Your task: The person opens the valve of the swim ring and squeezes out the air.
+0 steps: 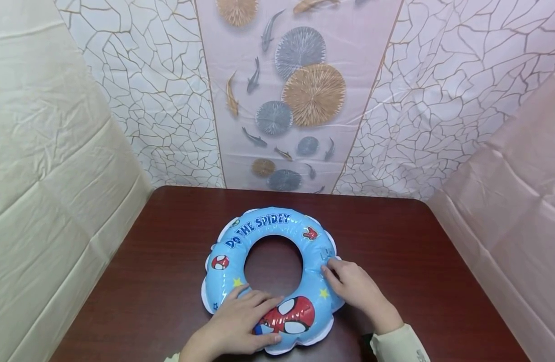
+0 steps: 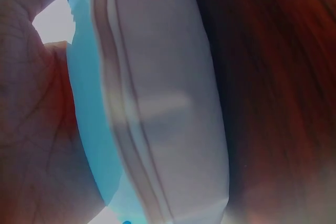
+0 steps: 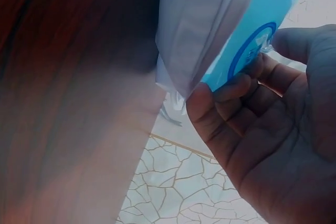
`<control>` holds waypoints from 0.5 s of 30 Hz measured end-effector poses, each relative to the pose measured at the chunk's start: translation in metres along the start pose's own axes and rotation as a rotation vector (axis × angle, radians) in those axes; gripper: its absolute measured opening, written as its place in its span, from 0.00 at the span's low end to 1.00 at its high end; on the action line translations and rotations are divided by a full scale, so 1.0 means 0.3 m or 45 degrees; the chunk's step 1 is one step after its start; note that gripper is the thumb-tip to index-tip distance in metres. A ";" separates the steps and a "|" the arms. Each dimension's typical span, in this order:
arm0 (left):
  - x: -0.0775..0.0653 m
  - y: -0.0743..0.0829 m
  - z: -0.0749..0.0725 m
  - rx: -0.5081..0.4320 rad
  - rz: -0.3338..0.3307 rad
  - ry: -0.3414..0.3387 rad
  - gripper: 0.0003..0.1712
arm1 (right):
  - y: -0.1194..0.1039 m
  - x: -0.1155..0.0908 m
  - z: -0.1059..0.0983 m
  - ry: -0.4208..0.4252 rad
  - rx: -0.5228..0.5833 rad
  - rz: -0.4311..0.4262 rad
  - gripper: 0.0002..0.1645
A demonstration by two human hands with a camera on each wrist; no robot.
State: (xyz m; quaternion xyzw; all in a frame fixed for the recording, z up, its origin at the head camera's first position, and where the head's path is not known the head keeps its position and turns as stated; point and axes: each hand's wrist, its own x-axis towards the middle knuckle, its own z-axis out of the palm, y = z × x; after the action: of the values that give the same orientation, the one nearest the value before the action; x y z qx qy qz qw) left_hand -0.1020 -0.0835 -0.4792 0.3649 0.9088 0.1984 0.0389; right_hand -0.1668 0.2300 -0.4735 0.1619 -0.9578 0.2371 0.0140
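Note:
An inflated light-blue swim ring [image 1: 268,221] with a white underside lies on the table, printed with red masked faces, stars and "DO THE SPIDEY". My left hand [image 1: 238,319] rests on its near left part, fingers spread over the top and thumb close to the near edge. In the left wrist view, the palm faces the ring's blue side. At the ring's right side, my right hand [image 1: 356,286] has curled fingers. The right wrist view shows its thumb and forefinger pinching a small clear valve [image 3: 266,45], beside a dark-blue printed circle.
The dark reddish-brown wooden table [image 1: 395,236] extends around the ring on all sides. Behind it hangs a patterned cloth [image 1: 277,151] with fish and round leaves. Pale curtains [image 1: 55,176] close in the left and right sides.

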 end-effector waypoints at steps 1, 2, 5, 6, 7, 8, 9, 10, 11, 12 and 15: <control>0.000 0.000 0.001 0.000 -0.001 0.001 0.42 | 0.003 0.001 0.002 0.000 0.007 0.000 0.16; 0.000 0.000 0.002 0.001 0.000 0.002 0.42 | 0.006 0.002 0.004 0.000 0.012 0.001 0.16; 0.001 0.000 0.005 0.004 0.001 0.006 0.42 | 0.014 0.002 0.005 -0.002 0.038 0.010 0.17; 0.000 -0.001 0.006 0.003 0.001 0.004 0.42 | 0.017 0.002 0.006 -0.003 0.046 0.014 0.17; 0.000 -0.001 0.006 0.000 -0.001 0.000 0.42 | 0.020 0.001 0.007 -0.007 0.053 0.018 0.18; 0.000 -0.002 0.006 -0.004 -0.004 -0.004 0.42 | 0.023 0.001 0.006 -0.009 0.060 0.026 0.18; 0.000 -0.002 0.006 -0.007 -0.006 -0.008 0.42 | 0.025 0.000 0.006 -0.010 0.067 0.032 0.18; 0.000 -0.003 0.006 -0.011 -0.007 -0.011 0.42 | 0.027 0.000 0.006 -0.009 0.073 0.034 0.18; -0.001 -0.003 0.006 -0.015 -0.008 -0.014 0.42 | 0.028 0.000 0.007 -0.009 0.077 0.035 0.18; -0.001 -0.003 0.007 -0.019 -0.010 -0.016 0.42 | 0.028 0.001 0.007 -0.008 0.076 0.034 0.18; -0.001 -0.003 0.008 -0.030 -0.011 -0.018 0.42 | 0.026 0.001 0.006 -0.003 0.079 0.032 0.19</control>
State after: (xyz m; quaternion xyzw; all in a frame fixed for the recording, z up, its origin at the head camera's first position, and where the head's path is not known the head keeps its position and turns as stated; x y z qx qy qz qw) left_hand -0.1019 -0.0835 -0.4819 0.3618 0.9078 0.2062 0.0507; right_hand -0.1695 0.2356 -0.4786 0.1504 -0.9520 0.2666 0.0049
